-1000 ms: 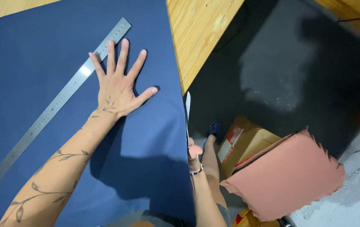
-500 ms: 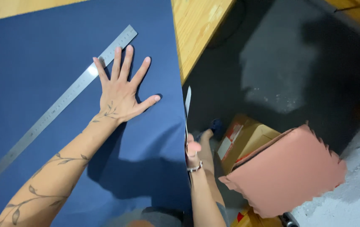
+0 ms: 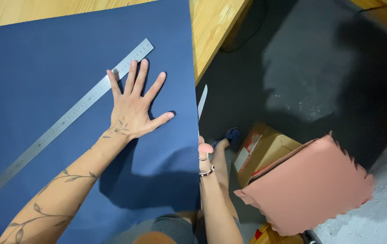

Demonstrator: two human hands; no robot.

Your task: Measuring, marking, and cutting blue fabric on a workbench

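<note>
Left hand [image 3: 132,108] lies flat, fingers spread wide, on the large dark blue sheet [image 3: 67,81] covering the wooden tabletop [image 3: 211,27]; its fingertips touch the steel ruler [image 3: 67,119], which runs diagonally and is cut off at lower left. Right hand [image 3: 207,153], mostly hidden behind the sheet's edge, grips a blade [image 3: 202,102] beside that edge. Dark floor [image 3: 302,68], a cardboard box [image 3: 261,149] and a pink ragged piece [image 3: 306,185] lie below.

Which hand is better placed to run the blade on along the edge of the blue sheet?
Right. The right hand already grips the thin blade at the dark blue paper sheet's edge; the left hand lies flat, pinning the sheet beside the long steel ruler.
</note>
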